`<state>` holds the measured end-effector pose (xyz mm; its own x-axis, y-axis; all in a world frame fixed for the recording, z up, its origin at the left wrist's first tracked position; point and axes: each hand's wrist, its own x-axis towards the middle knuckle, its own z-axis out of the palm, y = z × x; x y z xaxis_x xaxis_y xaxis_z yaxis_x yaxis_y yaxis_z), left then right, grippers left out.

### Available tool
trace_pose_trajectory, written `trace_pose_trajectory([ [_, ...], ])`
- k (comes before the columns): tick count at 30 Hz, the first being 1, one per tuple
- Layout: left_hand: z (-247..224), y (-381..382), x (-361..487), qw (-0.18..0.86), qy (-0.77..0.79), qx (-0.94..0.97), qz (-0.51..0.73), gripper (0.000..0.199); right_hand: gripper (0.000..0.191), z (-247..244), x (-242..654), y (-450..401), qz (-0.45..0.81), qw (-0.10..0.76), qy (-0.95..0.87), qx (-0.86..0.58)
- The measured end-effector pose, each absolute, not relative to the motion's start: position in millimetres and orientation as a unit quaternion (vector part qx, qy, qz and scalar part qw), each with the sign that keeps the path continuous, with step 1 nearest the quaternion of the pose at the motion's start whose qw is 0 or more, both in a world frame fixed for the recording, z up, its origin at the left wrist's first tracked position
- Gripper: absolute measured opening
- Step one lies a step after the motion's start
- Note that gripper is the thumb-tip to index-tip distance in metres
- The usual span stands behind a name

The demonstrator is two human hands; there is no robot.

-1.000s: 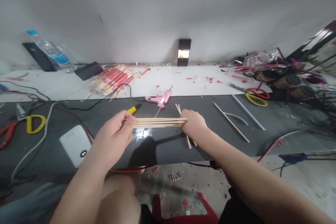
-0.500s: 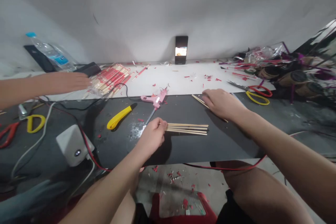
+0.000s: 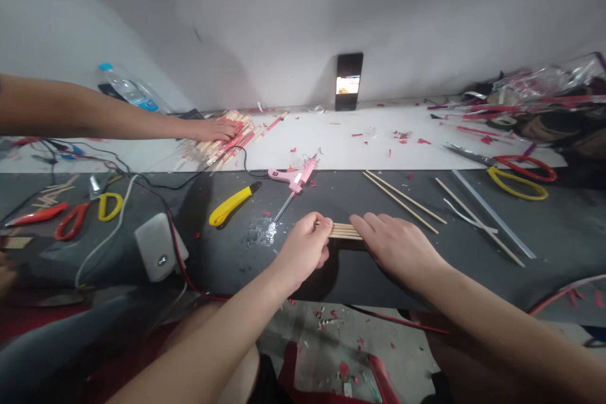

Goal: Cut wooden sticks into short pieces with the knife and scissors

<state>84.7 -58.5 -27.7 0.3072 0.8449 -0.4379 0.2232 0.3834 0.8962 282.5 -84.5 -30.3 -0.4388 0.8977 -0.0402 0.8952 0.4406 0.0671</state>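
Several thin wooden sticks lie side by side between my hands, just above the grey table. My left hand pinches their left ends between thumb and fingers. My right hand is closed over their right ends, which it hides. Two loose sticks lie slanted on the table beyond my right hand. To the left of them, a pink glue gun rests with its metal rod pointing toward the near side. A yellow cutter lies left of the glue gun.
Another person's hand touches a pile of red-wrapped sticks. Scissors, a clear strip and another stick lie at right. A white box with cables stands at left. A phone leans against the wall.
My right hand has left the two loose sticks and come over the right ends of the held sticks. The other person's hand has moved right onto the pile. The view has shifted.
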Motion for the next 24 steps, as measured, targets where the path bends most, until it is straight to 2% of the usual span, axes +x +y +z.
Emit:
trace_pose_trajectory([
  [5,-24.4,-52.8,82.9,0.542,0.568,0.56,0.264,0.026,0.037,-32.4,273.6,-83.5,0.032,0.039,0.842,0.537],
  [7,-24.9,-49.9,78.1,0.427,0.563,0.653,0.274,0.02,0.042,-34.3,271.9,-80.8,0.035,0.039,0.841,0.538],
  [10,-28.7,-52.5,71.0,0.183,0.475,0.832,0.222,0.044,0.048,-36.9,274.2,-75.4,0.044,0.035,0.841,0.539],
  [11,-30.8,-56.1,69.4,0.131,0.445,0.866,0.186,0.051,0.05,-37.7,275.5,-73.9,0.046,0.033,0.841,0.538],
  [16,-42.4,-82.6,67.4,0.09,0.439,0.893,0.048,0.062,0.053,-41.2,279.6,-70.2,0.046,0.025,0.849,0.526],
  [21,-47.4,-89.6,70.0,0.063,0.443,0.894,0.003,0.074,0.046,-36.2,280.0,-69.3,0.031,0.011,0.857,0.514],
  [24,-47.0,-85.7,73.1,0.051,0.451,0.891,-0.008,0.075,0.045,-30.5,281.9,-70.1,0.016,0.005,0.862,0.507],
])
